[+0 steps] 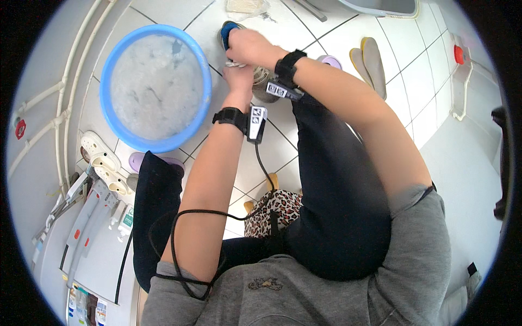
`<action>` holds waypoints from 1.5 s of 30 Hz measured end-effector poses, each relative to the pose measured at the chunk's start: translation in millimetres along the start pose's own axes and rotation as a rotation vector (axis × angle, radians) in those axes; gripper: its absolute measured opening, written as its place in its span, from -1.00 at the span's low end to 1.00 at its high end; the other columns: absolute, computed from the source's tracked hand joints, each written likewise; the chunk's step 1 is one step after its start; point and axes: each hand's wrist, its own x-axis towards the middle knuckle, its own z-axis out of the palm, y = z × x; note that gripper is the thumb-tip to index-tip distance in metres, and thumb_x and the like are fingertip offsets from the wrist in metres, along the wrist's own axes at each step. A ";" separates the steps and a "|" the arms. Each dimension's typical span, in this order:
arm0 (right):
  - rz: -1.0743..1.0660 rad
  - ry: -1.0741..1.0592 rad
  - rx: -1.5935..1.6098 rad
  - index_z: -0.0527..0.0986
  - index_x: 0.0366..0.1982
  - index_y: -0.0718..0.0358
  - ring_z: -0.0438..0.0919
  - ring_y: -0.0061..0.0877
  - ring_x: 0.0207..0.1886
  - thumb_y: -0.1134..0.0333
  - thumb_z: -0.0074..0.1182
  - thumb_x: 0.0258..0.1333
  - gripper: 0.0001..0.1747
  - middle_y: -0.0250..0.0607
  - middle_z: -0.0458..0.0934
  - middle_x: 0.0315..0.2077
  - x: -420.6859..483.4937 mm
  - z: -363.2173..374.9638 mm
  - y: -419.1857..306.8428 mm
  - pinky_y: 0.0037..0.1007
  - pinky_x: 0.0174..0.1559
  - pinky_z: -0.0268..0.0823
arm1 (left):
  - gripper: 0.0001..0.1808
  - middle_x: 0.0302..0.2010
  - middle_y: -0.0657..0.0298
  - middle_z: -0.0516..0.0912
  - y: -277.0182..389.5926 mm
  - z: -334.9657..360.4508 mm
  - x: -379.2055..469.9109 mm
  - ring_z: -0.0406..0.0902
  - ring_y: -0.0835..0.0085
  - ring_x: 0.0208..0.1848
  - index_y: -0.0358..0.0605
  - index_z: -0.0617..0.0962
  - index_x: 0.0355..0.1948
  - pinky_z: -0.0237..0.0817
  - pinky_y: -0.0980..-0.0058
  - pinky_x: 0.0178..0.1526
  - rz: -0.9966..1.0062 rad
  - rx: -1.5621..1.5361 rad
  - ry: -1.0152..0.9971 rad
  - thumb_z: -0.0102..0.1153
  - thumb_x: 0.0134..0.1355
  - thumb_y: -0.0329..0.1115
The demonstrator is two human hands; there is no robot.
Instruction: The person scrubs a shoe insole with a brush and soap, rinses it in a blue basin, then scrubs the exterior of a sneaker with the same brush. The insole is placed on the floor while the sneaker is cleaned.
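Observation:
A grey-brown shoe (pixel 266 94) with pale laces (pixel 261 76) lies on the white tiled floor at the top centre. My left hand (pixel 239 78) is at the laces and seems to grip the shoe's upper near its middle. Just above it, my right hand (pixel 249 47) is closed at the shoe's opening, beside a blue brush or cloth (pixel 229 33) at the shoe's heel end; which of the two it is, I cannot tell. Much of the shoe is hidden beneath both hands. A round blue plastic basin (pixel 206 93) of foamy water stands to the left of the shoe.
Two insoles (pixel 373 65) lie on the tiles at the right. White clogs (pixel 100 153) and a purple slipper (pixel 136 161) are at the left, by wall pipes (pixel 65 93). A leopard-print stool cover (pixel 265 216) is below me. A black cable (pixel 261 163) hangs from my left wrist.

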 end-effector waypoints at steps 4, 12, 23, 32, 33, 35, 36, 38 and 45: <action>-0.020 0.134 0.100 0.59 -0.57 0.44 0.61 0.03 -0.37 0.25 0.12 -0.09 -0.68 0.23 0.58 -0.52 26.4 -17.5 16.8 -0.12 -0.25 0.47 | -0.07 0.07 -0.24 0.40 6.5 -0.8 -5.8 0.37 -0.02 0.14 -0.63 0.34 0.07 0.19 0.18 0.20 -0.065 -0.054 -0.069 0.52 -0.06 -0.05; 0.059 0.074 0.224 0.59 -0.48 0.50 0.61 0.05 -0.30 0.22 0.13 -0.07 -0.63 0.30 0.59 -0.45 34.9 -30.9 32.5 -0.13 -0.19 0.46 | -0.22 0.03 -0.09 0.38 57.1 -31.0 -45.2 0.29 -0.06 0.12 -0.25 0.34 0.13 0.19 0.13 0.16 0.729 0.475 0.242 0.49 -0.06 -0.23; 0.196 -0.035 0.345 0.62 -0.50 0.47 0.64 -0.26 -0.58 0.14 0.15 -0.03 -0.57 0.04 0.60 -0.66 35.9 -59.9 47.3 -0.29 -0.40 0.50 | -0.59 -0.32 0.24 0.63 90.9 -59.6 -28.0 0.58 0.33 -0.38 -0.17 0.43 0.03 0.40 0.35 -0.27 0.491 0.602 -0.113 0.24 0.18 -0.34; 0.259 -0.039 0.401 0.61 -0.47 0.49 0.66 -0.29 -0.56 0.21 0.14 -0.02 -0.62 0.10 0.61 -0.62 36.2 -54.3 51.7 -0.31 -0.44 0.51 | -0.46 -0.26 0.10 0.55 54.5 -53.8 -47.3 0.60 0.19 -0.23 -0.26 0.28 0.08 0.40 0.29 -0.18 0.289 0.555 0.025 0.14 0.05 -0.55; 0.259 -0.041 0.392 0.61 -0.47 0.49 0.66 -0.30 -0.55 0.21 0.15 -0.02 -0.62 0.09 0.60 -0.63 35.3 -57.0 51.2 -0.32 -0.43 0.51 | -0.46 -0.23 0.09 0.54 49.0 -52.3 -53.0 0.59 0.19 -0.22 -0.26 0.28 0.08 0.39 0.29 -0.17 0.286 0.593 0.031 0.13 0.05 -0.55; 0.256 -0.041 0.371 0.60 -0.48 0.50 0.66 -0.31 -0.54 0.21 0.16 -0.01 -0.61 0.07 0.59 -0.65 32.9 -60.5 49.1 -0.33 -0.43 0.51 | -0.47 -0.19 0.07 0.52 44.8 -49.3 -62.3 0.56 0.19 -0.21 -0.27 0.29 0.06 0.38 0.29 -0.15 0.154 0.680 -0.014 0.13 0.04 -0.56; 0.229 -0.046 0.349 0.60 -0.42 0.47 0.64 -0.34 -0.56 0.19 0.14 0.02 -0.62 0.03 0.61 -0.63 31.5 -60.9 48.2 -0.36 -0.45 0.51 | -0.45 0.00 -0.04 0.43 46.4 -48.9 -63.7 0.50 -0.04 -0.08 -0.26 0.30 0.08 0.36 0.11 -0.02 0.179 0.559 0.041 0.15 0.03 -0.55; 0.185 -0.064 0.306 0.60 -0.31 0.41 0.62 -0.40 -0.61 0.16 0.12 0.09 -0.62 -0.06 0.64 -0.58 30.9 -58.4 46.7 -0.42 -0.51 0.50 | -0.43 0.03 -0.02 0.44 54.9 -43.4 -63.9 0.49 -0.01 -0.06 -0.24 0.28 0.13 0.37 0.13 -0.01 0.390 0.480 0.094 0.12 0.05 -0.55; 0.064 0.014 0.076 0.60 -0.37 0.44 0.64 -0.44 -0.56 0.19 0.14 0.10 -0.64 -0.07 0.64 -0.59 45.6 -47.1 45.2 -0.44 -0.47 0.51 | -0.72 -0.08 0.16 0.55 77.6 -37.8 -45.0 0.59 0.05 -0.22 -0.08 0.55 -0.10 0.43 0.14 -0.20 0.595 0.730 -0.052 0.21 0.17 -0.27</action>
